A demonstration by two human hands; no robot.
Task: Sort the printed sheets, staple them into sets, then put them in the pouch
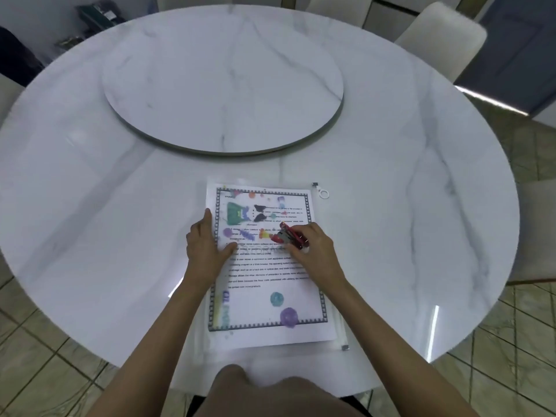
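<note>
A stack of printed sheets [270, 296] with a patterned border and coloured pictures lies on the near part of the table. Under it sits a clear zip pouch [341, 329], its white ring pull [324, 194] showing at the far right corner. My left hand [203, 245] rests flat on the stack's left edge, thumb across the page. My right hand [316, 251] grips a red stapler [290, 236] over the middle of the top sheet, its jaws pointing left.
The round white marble table [90, 206] carries a raised turntable [222, 79] at its centre. Pale chairs [442, 37] stand around the far and right sides. Tiled floor [511, 341] shows at both near corners.
</note>
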